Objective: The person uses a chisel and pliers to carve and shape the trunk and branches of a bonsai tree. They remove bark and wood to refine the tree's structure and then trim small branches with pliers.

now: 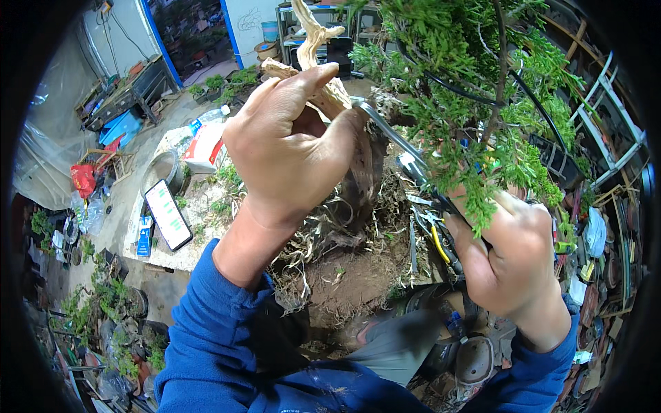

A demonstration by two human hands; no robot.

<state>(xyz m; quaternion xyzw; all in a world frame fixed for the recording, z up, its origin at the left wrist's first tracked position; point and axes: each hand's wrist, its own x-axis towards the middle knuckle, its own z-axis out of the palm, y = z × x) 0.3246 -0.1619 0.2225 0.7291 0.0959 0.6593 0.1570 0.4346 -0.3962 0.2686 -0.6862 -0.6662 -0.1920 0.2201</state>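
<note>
My left hand (pixel 292 138) is closed around a pale, bare piece of deadwood (pixel 313 41) at the top of a juniper bonsai's trunk (pixel 365 172). In my right hand (pixel 513 255), fingers wrapped round its handle, is a long metal hand tool (pixel 394 136) whose exact kind I cannot make out. Its bent tip meets the deadwood beside my left fingertips. Green juniper foliage (pixel 475 103) hangs over the tool and partly covers my right hand. Below the trunk, fibrous roots spread over a brown soil ball (pixel 344 289).
Pliers with yellow handles (pixel 439 244) and other tools lie right of the roots. On the pale work slab (pixel 206 237) at left are a phone (pixel 167 215), a blue box (pixel 144 236) and a red-and-white carton (pixel 204 148). Black wires (pixel 461 89) run through the foliage.
</note>
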